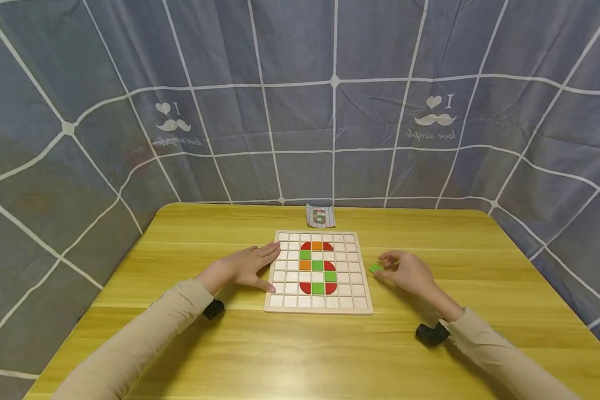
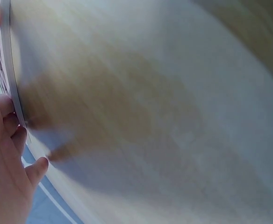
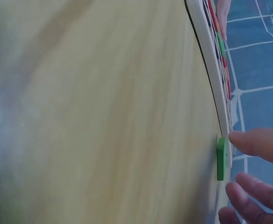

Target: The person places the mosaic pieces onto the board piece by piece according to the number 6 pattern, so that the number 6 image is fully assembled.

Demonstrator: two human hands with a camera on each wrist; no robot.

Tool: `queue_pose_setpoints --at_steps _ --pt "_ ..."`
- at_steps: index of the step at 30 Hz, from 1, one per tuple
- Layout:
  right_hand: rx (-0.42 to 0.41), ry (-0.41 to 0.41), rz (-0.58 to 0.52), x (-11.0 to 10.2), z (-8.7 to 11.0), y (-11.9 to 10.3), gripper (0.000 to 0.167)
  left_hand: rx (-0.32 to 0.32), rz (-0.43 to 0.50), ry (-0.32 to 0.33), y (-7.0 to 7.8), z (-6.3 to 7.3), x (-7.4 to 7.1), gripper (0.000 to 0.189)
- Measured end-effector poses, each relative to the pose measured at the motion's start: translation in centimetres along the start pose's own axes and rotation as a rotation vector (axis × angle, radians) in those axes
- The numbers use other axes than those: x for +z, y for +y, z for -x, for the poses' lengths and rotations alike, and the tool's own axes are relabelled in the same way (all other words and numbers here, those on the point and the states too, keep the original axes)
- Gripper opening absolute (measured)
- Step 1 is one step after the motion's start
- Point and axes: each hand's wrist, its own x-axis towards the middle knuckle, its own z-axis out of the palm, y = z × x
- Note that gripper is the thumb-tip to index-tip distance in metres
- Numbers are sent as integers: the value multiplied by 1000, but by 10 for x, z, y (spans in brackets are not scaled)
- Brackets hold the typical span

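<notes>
A square wooden grid board [image 1: 272,307] lies flat on the table. Red, orange and green tiles [image 1: 318,265] form a 6-like shape on it. Along the board's left rim rests my left hand [image 1: 252,268], fingers extended and thumb spread downward. Just beyond the right rim, a loose green square tile [image 1: 375,268] is at the fingertips of my right hand [image 1: 410,273]. In the right wrist view, the thumb tip is right by one end of that green tile [image 3: 221,159], while the other fingers are loosely bent and spread around it.
A small card [image 1: 321,215] printed with a similar coloured pattern lies behind the board, near the back edge of the yellow wooden table [image 1: 300,355]. A grey-blue curtain [image 1: 300,116] with white lines hangs behind the table and at its sides.
</notes>
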Motion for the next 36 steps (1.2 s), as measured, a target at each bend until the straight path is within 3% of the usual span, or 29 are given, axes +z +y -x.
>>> queue_pose_setpoints --at_steps 7,14,36 --pt "54 -47 0 4 0 0 41 -7 1 -2 2 0 -1 103" --pt "73 -44 14 4 0 1 35 -10 2 -5 2 0 1 102" --pt "5 -51 74 5 -4 -4 28 3 -3 10 4 1 -1 102"
